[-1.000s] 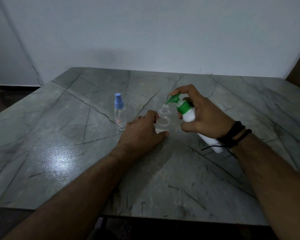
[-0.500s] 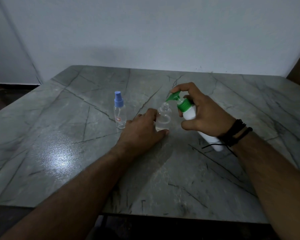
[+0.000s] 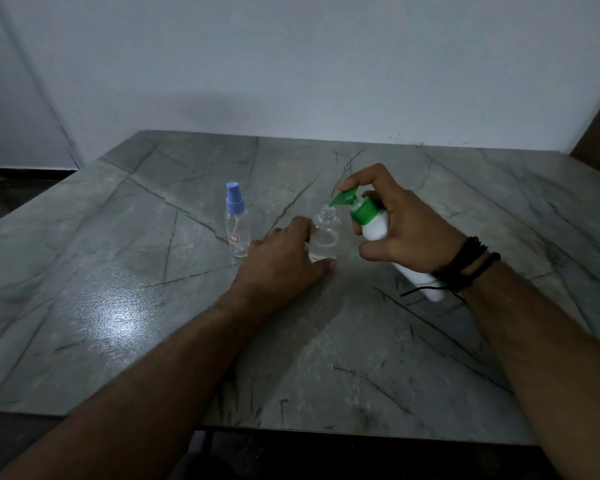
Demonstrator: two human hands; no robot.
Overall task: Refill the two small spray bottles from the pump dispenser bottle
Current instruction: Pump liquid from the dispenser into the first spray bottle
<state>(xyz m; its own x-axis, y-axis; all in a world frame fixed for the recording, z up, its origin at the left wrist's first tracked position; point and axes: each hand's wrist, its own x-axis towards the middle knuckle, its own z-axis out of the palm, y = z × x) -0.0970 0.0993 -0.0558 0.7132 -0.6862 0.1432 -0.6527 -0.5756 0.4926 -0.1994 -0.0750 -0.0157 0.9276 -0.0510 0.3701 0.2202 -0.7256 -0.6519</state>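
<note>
Above open bottle [image 3: 324, 237], gripped pump bottle [image 3: 374, 227].

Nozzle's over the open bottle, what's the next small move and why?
Probably press the green pump head down with the right hand: its spout tip sits just over the uncapped clear small bottle, which the left hand steadies and which looks mostly unfilled.
</note>
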